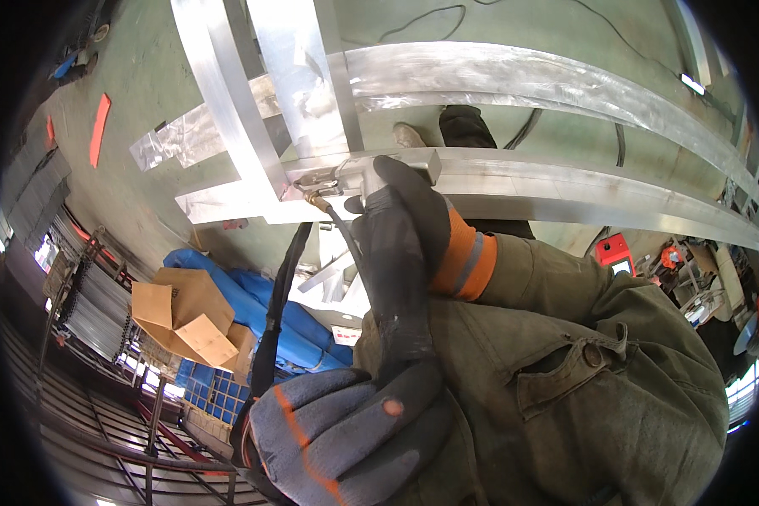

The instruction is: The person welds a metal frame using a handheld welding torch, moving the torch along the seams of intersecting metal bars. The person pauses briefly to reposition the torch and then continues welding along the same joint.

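Note:
My left hand (350, 438), in a grey-blue glove with an orange stripe, is wrapped round the lower end of a thick black tool handle (401, 312) resembling a welding torch. Higher up, my right hand (422, 215), in a dark glove with an orange cuff, closes round the upper part of that handle, beside a small metal block (426, 167) on an aluminium beam (565, 185). A brass fitting (316, 201) on a thin black hose sits at the corner where an aluminium upright (236, 110) meets the beam. The tool's tip cannot be made out.
A black cable (282, 287) runs from my left hand up to the frame. Another aluminium beam (514, 72) crosses farther off. At left lie a cardboard box (185, 312) and blue sheeting (291, 316). A red device (614, 251) stands at right; a dark trouser leg (468, 126) shows between the beams.

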Demonstrator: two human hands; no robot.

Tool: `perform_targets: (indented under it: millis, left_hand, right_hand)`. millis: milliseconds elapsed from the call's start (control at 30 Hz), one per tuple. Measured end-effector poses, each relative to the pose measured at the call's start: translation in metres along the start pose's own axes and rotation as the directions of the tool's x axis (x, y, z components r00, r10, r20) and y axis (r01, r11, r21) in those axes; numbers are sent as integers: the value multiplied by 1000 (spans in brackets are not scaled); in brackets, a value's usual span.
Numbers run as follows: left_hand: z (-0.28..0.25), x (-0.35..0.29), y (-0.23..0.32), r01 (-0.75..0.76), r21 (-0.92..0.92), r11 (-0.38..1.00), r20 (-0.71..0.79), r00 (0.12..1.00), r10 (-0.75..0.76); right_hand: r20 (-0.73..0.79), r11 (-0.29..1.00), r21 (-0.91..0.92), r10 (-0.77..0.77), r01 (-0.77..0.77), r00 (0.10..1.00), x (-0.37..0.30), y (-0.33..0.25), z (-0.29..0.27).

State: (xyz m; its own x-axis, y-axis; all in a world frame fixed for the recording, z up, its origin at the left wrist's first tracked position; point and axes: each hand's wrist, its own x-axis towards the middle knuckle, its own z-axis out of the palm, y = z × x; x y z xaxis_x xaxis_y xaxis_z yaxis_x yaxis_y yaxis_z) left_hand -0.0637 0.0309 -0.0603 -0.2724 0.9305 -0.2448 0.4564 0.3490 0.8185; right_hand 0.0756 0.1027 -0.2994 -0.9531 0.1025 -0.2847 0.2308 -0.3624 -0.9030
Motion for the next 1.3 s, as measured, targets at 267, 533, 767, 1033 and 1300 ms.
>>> perform_targets:
  millis: [267,533,767,1033,1300]
  left_hand:
    - [8,6,8,-44,24,999,0,999,44]
    - [11,7,7,-67,40,997,-12,998,67]
    - [9,6,5,-76,43,996,-21,997,77]
    - [7,4,2,-85,40,996,-36,996,86]
    - [6,3,0,-89,41,995,-46,995,91]
  right_hand:
    - [-52,993,-87,-78,73,996,-8,0,1]
    - [57,987,141,70,-77,996,-3,3,1]
    - [17,998,48,33,-34,999,0,4,2]
    - [-10,1000,2,27,-27,1000,1,4,6]
    - [-15,999,-38,4,-5,1000,5,6,7]
